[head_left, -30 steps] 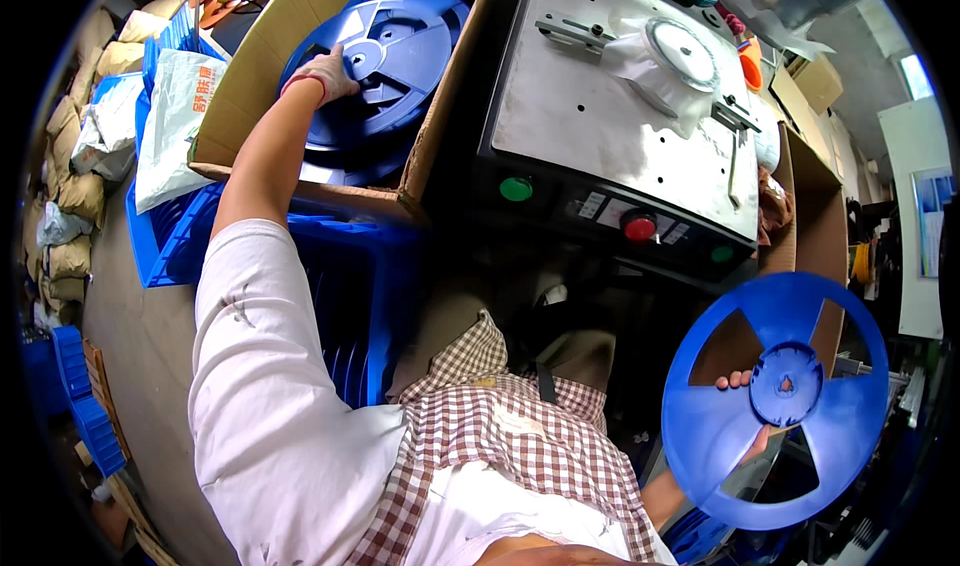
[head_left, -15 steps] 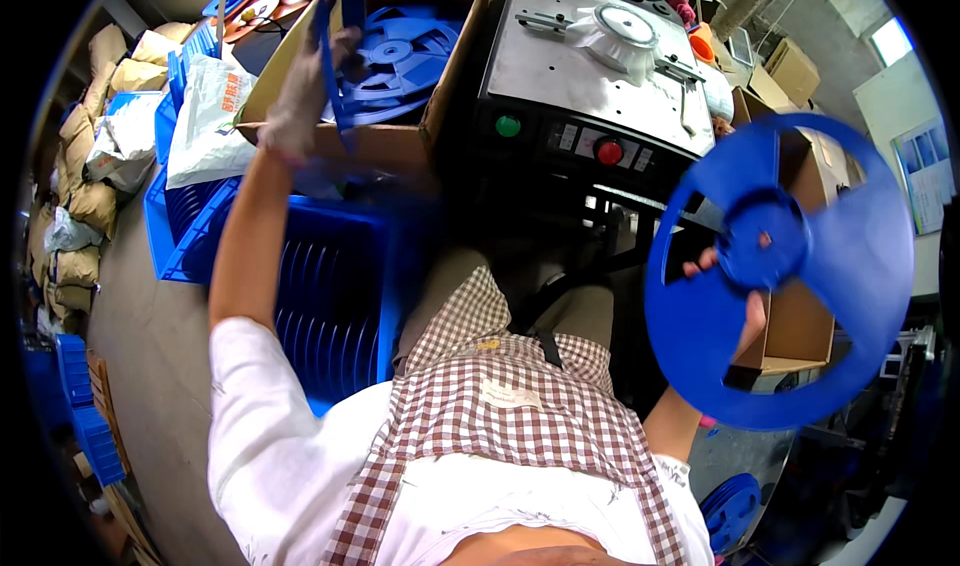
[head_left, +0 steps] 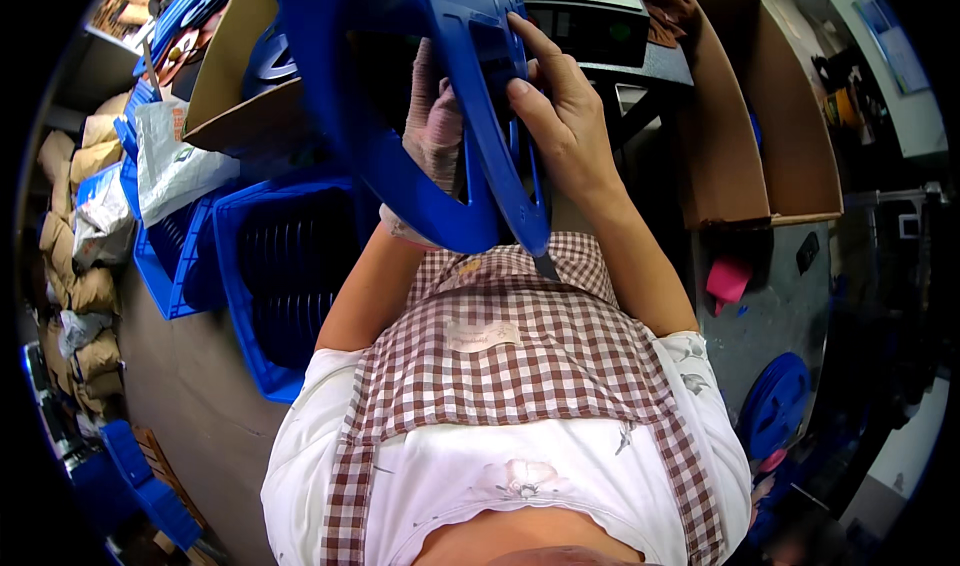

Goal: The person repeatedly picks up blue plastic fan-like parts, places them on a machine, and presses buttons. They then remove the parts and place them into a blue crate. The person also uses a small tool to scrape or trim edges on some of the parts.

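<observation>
Two blue plastic reel discs stand on edge, close together in front of my chest. My left hand (head_left: 435,131), in a light glove, reaches in behind the openings of the left disc (head_left: 335,76) and grips it; part of that hand is hidden by the plastic. On the other side my right hand (head_left: 570,116) holds the right disc (head_left: 490,141) near its hub, with thumb and forefinger at the cut-out. Whether the two hubs touch is hidden.
A cardboard box (head_left: 235,126) with blue discs stands at the far left, above a blue crate (head_left: 235,296) of slotted discs. White bag (head_left: 180,166) beside them. Ahead is a machine (head_left: 590,26); an open carton (head_left: 720,146) stands right. More blue discs (head_left: 775,401) lie lower right.
My left hand has come back from the box with a disc, and my right hand has swung in from the right with its disc. The two discs are now side by side before me.
</observation>
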`<state>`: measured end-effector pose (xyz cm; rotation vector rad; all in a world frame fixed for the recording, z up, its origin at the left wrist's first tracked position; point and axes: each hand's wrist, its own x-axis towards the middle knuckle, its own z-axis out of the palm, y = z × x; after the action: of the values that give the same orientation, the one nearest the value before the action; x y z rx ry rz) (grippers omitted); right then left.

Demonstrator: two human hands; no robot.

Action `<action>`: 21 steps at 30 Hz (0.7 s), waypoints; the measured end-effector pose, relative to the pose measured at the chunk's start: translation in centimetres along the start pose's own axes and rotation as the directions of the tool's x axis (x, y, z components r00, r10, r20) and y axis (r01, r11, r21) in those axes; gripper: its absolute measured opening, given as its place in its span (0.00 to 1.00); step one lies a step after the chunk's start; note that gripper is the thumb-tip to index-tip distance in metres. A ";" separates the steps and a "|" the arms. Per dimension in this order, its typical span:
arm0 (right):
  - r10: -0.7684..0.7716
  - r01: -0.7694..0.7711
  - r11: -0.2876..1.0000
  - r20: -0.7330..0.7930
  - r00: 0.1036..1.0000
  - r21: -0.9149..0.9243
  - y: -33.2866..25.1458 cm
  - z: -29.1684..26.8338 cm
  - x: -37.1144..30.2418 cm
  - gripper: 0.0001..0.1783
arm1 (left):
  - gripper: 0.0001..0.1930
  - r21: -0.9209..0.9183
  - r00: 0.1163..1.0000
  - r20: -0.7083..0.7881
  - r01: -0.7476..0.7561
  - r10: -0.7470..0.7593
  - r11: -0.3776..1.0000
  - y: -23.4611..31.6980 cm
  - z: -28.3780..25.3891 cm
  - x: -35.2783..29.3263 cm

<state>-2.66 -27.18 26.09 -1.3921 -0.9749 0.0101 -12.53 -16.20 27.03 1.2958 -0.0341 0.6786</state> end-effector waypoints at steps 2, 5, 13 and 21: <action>0.012 -0.012 1.000 -0.012 1.000 -0.010 0.3 -0.2 -0.2 0.33 | 0.37 -0.002 0.999 0.032 -0.023 0.023 1.000 -0.2 0.6 -0.5; 0.035 -0.035 0.999 -0.019 0.999 0.005 0.3 -0.2 -0.6 0.33 | 0.36 0.000 1.000 0.007 -0.002 0.002 1.000 0.0 1.3 -0.8; 0.076 -0.076 0.994 0.004 0.997 0.085 0.9 0.0 -0.8 0.31 | 0.40 0.014 0.999 -0.045 0.001 0.000 1.000 -2.0 -1.0 -0.5; 0.137 -0.137 0.982 0.009 0.990 0.129 2.3 0.5 -1.2 0.31 | 0.39 -0.299 0.998 0.020 0.055 -0.051 0.953 -5.2 -3.2 -0.7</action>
<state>-2.48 -26.90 23.45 -1.3369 -0.8614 0.1738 -11.72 -14.25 21.29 1.0045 -0.1080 0.5938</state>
